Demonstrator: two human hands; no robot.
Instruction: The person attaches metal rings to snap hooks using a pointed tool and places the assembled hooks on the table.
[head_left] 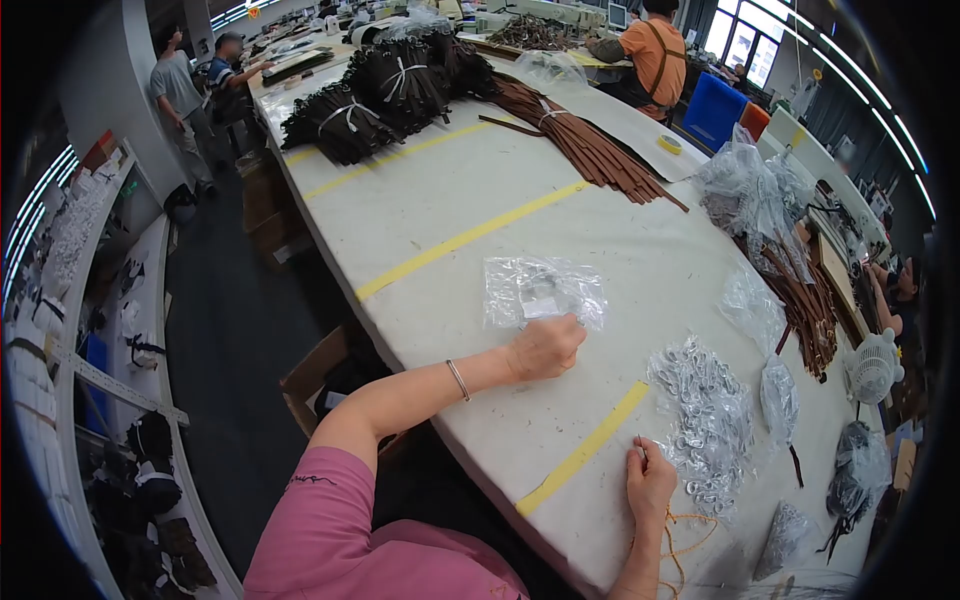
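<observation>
A clear plastic bag (503, 290) lies flat on the cloth-covered table, with a small pale label-like piece showing inside it. My left hand (545, 350) is closed at the bag's lower edge, its fingertips on the plastic. Farther right, my right hand (652, 482) is pinched around something small and dark that I cannot make out. Beside that hand spreads a pile of shiny metal clasps (705, 420) on clear plastic. A yellow cord (682, 545) trails loosely by my right wrist.
Bundles of dark straps (400, 80) and brown straps (590, 140) lie at the table's far end. Yellow tape strips (470, 238) cross the tabletop. More brown straps (800, 300) and a small fan (875, 368) are at right. A person in orange (655, 60) sits beyond.
</observation>
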